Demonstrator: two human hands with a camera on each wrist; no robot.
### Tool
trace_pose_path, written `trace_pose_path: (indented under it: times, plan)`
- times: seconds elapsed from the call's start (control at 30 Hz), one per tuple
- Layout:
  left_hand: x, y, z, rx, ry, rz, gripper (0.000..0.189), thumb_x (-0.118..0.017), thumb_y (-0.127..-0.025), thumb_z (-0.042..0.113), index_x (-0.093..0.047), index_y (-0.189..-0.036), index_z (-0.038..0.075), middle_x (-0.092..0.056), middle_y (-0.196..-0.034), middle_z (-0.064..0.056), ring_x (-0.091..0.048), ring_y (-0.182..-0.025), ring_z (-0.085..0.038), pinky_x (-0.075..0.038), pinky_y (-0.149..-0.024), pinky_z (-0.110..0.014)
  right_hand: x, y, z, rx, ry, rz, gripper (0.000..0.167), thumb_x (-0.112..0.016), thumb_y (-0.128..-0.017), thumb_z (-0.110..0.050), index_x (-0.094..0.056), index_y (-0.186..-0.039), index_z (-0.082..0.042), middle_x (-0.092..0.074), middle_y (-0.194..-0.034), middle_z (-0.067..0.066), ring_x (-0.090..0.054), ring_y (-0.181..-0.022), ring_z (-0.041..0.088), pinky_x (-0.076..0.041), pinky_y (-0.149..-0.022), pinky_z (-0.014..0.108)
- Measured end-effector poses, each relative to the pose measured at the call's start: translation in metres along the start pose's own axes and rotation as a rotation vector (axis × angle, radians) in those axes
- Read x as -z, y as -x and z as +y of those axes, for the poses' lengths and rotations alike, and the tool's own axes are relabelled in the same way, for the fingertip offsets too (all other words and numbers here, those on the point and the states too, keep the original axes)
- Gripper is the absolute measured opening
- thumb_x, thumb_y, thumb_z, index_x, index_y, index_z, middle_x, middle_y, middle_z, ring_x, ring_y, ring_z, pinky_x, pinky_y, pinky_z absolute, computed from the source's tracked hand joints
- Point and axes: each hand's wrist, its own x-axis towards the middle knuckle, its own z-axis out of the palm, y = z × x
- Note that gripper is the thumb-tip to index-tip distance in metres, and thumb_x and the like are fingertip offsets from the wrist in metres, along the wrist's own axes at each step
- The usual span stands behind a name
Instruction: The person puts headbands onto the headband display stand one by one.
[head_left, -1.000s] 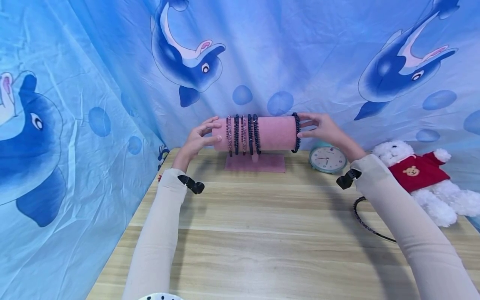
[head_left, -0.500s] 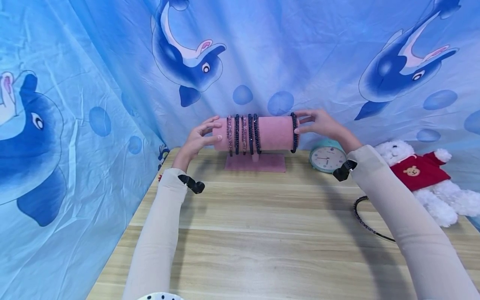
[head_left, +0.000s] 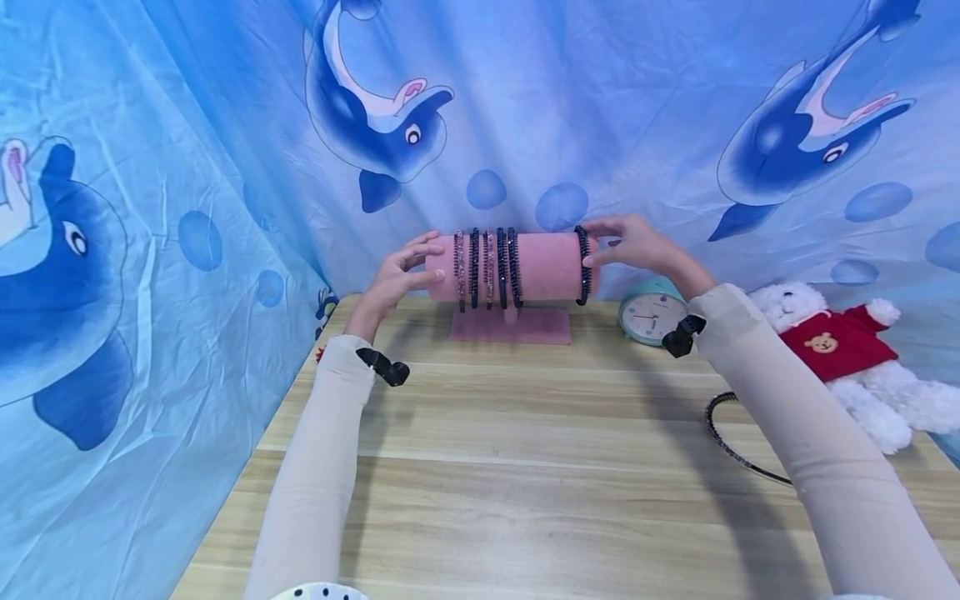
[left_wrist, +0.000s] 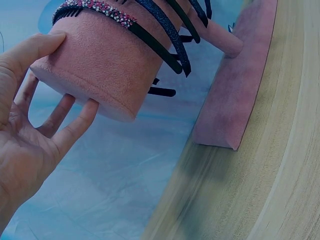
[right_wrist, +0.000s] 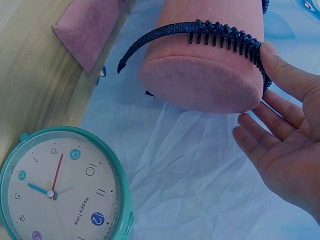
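Observation:
A pink plush headband stand (head_left: 551, 265) lies level at the back of the table, a horizontal roll on a flat pink base (head_left: 510, 327). Several headbands (head_left: 488, 271), some dark and some pink-glittered, sit round its left half. My left hand (head_left: 390, 282) holds the roll's left end, thumb (left_wrist: 52, 42) on the side and fingers against the end face. At the right end, a dark beaded headband (right_wrist: 215, 31) with comb teeth goes round the roll. My right hand (head_left: 639, 246) pinches it at the back, thumb (right_wrist: 280, 62) on the beads; its fingertips are partly hidden.
A teal alarm clock (head_left: 655, 317) stands right of the base, below my right wrist. Another dark headband (head_left: 738, 454) lies on the wooden table (head_left: 495, 467), partly behind my right sleeve. A white teddy bear (head_left: 832, 350) in red sits at right. Blue dolphin curtain (head_left: 637, 108) hangs behind.
My right hand has moved left, sliding the dark headband from the very right end a little further onto the roll. The left hand has stayed on the left end.

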Motion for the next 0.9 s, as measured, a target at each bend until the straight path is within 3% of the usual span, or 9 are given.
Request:
trace_pose_path:
  times: [0.3,0.5,0.9]
  plan:
    - [0.0,0.003,0.003,-0.005,0.01,-0.014,0.046,-0.076,-0.09,0.005,-0.063,-0.134,0.004,-0.035,-0.165,0.007,-0.041,-0.147,-0.027,-0.056,-0.105,-0.039,-0.006,-0.008,-0.008,0.04,0.056,0.005,0.071,-0.077,-0.092,-0.018,-0.044,-0.153,-0.003,-0.041,-0.16,0.02,-0.03,-0.152,0.038,-0.023,-0.128,0.055]
    - [-0.001,0.005,0.004,-0.015,0.025,-0.015,0.045,-0.075,-0.09,0.004,-0.063,-0.133,0.002,-0.035,-0.166,0.005,-0.041,-0.147,-0.029,-0.059,-0.099,-0.034,-0.008,-0.013,-0.01,0.051,0.068,0.004,0.07,-0.077,-0.092,-0.018,-0.045,-0.151,-0.002,-0.043,-0.159,0.02,-0.029,-0.153,0.038,-0.022,-0.128,0.056]
    - [0.0,0.002,0.001,-0.016,0.016,-0.009,0.045,-0.076,-0.09,0.005,-0.064,-0.133,0.004,-0.036,-0.165,0.006,-0.041,-0.147,-0.028,-0.057,-0.103,-0.038,-0.017,-0.022,-0.02,0.04,0.057,0.021,0.072,-0.08,-0.088,-0.018,-0.047,-0.15,-0.002,-0.04,-0.161,0.018,-0.033,-0.151,0.037,-0.026,-0.128,0.052]
